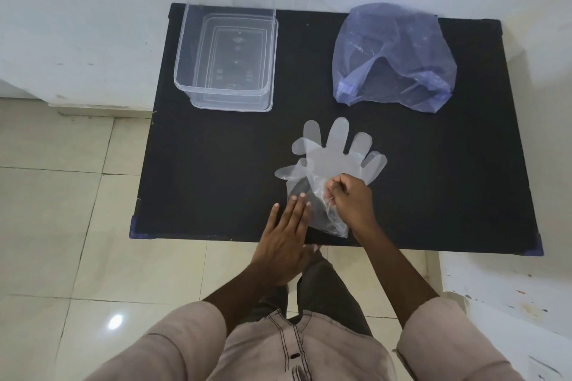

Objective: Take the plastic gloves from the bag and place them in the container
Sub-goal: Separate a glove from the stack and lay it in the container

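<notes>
Clear plastic gloves (332,158) lie overlapped on the black table (216,179), fingers pointing away from me. My right hand (349,198) pinches the cuff of the gloves near the table's front edge. My left hand (288,238) lies flat with fingers together, its fingertips pressing on the left part of the cuff. A clear rectangular container (226,56) stands open at the back left, with nothing in it. A crumpled bluish plastic bag (393,56) sits at the back right, its opening facing me.
The table stands against a white wall (93,9). Beige floor tiles (62,226) lie to the left and below. A white ledge (507,288) is at the right. My trousers and shirt show at the bottom.
</notes>
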